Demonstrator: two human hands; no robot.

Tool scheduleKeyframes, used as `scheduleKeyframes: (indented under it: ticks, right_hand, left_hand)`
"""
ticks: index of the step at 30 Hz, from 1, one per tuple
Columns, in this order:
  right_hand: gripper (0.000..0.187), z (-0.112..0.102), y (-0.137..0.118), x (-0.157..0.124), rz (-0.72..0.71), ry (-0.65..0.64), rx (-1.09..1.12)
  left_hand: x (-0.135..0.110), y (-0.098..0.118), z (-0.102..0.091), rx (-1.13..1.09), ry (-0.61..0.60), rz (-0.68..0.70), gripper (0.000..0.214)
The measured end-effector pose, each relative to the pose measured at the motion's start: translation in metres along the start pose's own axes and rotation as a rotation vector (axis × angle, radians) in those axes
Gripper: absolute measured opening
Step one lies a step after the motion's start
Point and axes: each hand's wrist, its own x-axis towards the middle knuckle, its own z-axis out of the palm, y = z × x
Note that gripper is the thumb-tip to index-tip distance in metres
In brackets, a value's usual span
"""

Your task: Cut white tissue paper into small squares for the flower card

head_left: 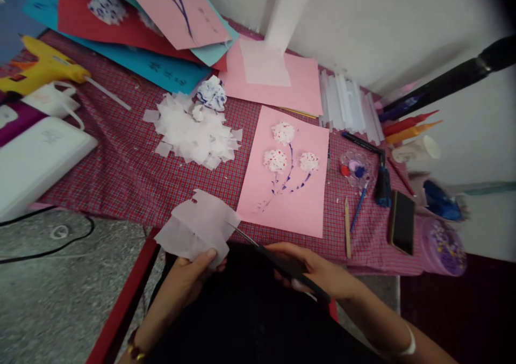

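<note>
Uneven, translucent white paper (pixel 201 225) in pinch of left hand (pixel 192 277), scissors (pixel 280 263) in grip of right hand (pixel 322 270)

Left hand (pixel 192 274) low, left of centre, thumb (pixel 206 256) pressed on top, fingers curled under in a pinch. Right hand (pixel 318 267) apart from it, fingers wrapped in a grip. Bare left forearm (pixel 159 307), right forearm (pixel 373 313) angle inward.

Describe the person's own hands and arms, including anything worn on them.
The left hand and right hand are ungloved, and no sleeves show. A gold-toned band with darker parts circles the left wrist; its exact type is unclear. A smooth, whitish bangle sits on the right arm.
</note>
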Motion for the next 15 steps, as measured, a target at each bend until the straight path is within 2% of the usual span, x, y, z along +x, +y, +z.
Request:
scheduleKeyframes:
  ticks: [6,15]
  right_hand:
    - [0.065,0.011,0.003,0.011,-0.017,0.028,-0.065]
    - [0.065,0.016,0.005,0.018,-0.008,0.058,-0.079]
  left_hand:
    - [-0.005,0.007,-0.001,-0.169,0.045,0.162,0.053]
    - [-0.003,0.009,0.003,-0.156,0.006,0.277,0.065]
